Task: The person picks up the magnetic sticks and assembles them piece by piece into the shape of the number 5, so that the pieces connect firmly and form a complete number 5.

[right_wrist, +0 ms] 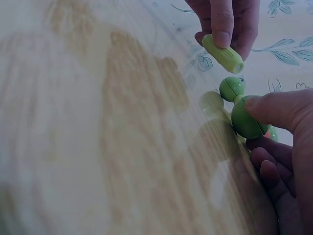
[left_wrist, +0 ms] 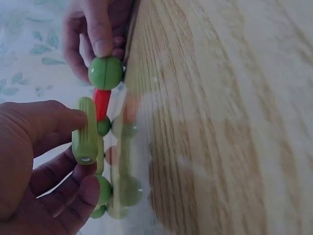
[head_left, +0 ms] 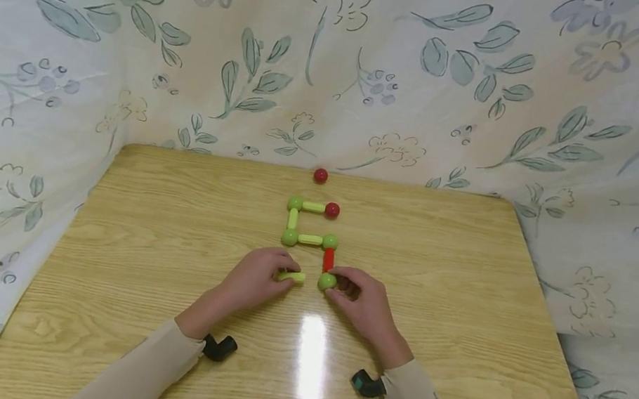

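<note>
My left hand (head_left: 259,276) pinches a yellow-green ribbed rod (left_wrist: 86,132) between thumb and fingers, one bare end pointing right. Just across a small gap, my right hand (head_left: 362,300) grips a green ball (head_left: 327,282) with thumb and fingertips. That ball sits at the near end of a red rod (head_left: 328,260), whose far end meets another green ball (head_left: 330,241). From there a yellow-green rod (head_left: 309,240) runs left to a green corner ball (head_left: 290,237). A further rod (head_left: 292,219) goes up to a green ball (head_left: 295,204), then a rod (head_left: 313,207) reaches a red ball (head_left: 332,210).
A loose red ball (head_left: 321,175) lies at the back edge of the wooden table (head_left: 443,264). Flowered cloth (head_left: 382,61) hangs behind and at the sides. Black curved pieces (head_left: 220,347) protrude at both sleeve cuffs. Light reflects off the tabletop in front of the hands.
</note>
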A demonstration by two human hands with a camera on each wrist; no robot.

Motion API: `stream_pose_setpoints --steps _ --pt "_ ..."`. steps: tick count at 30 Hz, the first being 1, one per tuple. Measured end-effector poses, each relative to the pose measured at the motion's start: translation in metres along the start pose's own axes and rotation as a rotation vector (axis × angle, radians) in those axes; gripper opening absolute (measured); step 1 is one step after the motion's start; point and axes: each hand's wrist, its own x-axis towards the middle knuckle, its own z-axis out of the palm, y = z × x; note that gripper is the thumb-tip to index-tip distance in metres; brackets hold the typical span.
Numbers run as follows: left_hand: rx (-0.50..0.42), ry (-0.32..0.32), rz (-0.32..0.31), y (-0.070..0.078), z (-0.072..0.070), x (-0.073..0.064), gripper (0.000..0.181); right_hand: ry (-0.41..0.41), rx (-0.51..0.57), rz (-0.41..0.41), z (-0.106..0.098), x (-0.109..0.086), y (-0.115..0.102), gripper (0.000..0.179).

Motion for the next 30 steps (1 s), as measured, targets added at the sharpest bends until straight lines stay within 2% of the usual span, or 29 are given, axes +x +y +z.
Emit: stream_pose_setpoints --steps 16,24,30 --pt "-0.013 -0.039 0.029 0.004 0.011 0.014 0.019 0.001 0.003 -0.005 -0.001 0.001 -0.001 0.030" --pt "-0.016 -0.035 0.059 0.009 0.014 0.017 0.018 -0.004 0.000 0.001 0.000 0.001 -0.002 0.030" --pt "-0.013 -0.043 0.040 0.008 0.017 0.018 0.018 -0.004 -0.008 -0.004 0.000 0.001 -0.003 0.030"
